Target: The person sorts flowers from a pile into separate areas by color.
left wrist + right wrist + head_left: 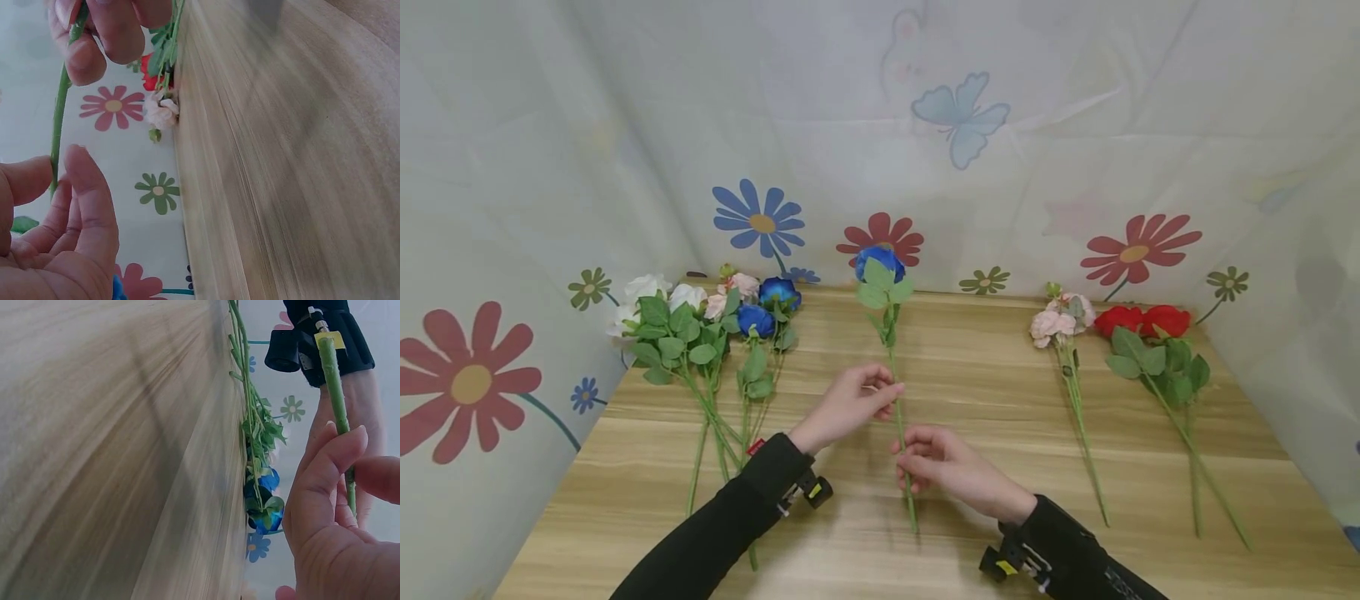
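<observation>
A single artificial blue rose (891,260) stands raised over the middle of the table, its bloom toward the back wall and its green stem (912,504) pointing at me. My left hand (855,398) pinches the stem midway between thumb and fingers. Lower down, my right hand (951,468) holds the same stem with curled fingers and thumb. In the left wrist view the stem (59,119) runs from the left hand (69,244) up to the right hand's fingers. The right wrist view has the cut stem end (328,353) sticking out beyond the right hand (337,531).
On the left of the wooden table (985,400) lie white roses (647,287), pink flowers (741,287) and blue roses (756,321), stems crossing. Pink flowers (1052,325) and red roses (1165,321) lie on the right. A flower-printed curtain (850,167) hangs behind.
</observation>
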A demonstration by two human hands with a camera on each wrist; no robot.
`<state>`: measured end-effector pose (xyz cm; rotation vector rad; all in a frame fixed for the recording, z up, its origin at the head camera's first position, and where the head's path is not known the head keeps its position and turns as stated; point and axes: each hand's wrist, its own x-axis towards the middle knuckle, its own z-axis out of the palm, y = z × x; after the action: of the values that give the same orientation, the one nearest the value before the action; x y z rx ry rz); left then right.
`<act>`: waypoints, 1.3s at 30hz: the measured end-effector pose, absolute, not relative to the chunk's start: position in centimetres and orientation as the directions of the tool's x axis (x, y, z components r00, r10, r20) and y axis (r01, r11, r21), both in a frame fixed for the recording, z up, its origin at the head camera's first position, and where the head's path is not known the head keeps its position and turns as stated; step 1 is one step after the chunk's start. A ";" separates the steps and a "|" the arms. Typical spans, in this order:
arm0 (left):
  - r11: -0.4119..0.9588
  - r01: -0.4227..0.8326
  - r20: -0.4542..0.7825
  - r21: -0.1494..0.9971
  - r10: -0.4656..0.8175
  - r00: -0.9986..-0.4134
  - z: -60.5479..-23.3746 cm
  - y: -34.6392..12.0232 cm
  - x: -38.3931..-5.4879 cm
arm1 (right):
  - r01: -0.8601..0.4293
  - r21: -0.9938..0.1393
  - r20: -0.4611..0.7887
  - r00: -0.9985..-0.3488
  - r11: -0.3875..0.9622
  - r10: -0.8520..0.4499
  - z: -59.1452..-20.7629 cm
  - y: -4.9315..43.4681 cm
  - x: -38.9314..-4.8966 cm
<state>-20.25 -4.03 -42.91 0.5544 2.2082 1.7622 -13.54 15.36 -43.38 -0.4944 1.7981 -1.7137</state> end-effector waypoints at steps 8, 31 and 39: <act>0.300 0.253 0.098 0.920 0.449 -0.888 -42.9 -4.1 -20.0 | 0.140 -0.986 -0.165 -0.769 0.089 -0.618 -43.2 16.5 -13.2; 0.557 0.427 0.223 0.712 0.397 -0.890 -42.7 -8.0 -19.3 | 0.243 -0.960 -0.281 -0.819 0.141 -0.500 -44.1 22.7 -13.7; 0.577 0.435 0.227 0.691 0.398 -0.889 -42.8 -8.4 -19.2 | 0.268 -0.946 -0.322 -0.841 0.183 -0.435 -44.2 23.7 -14.1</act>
<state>-19.19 -8.39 -42.80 0.7486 2.8310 1.2603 -14.12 23.71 -44.21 -0.1567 1.9279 -1.7103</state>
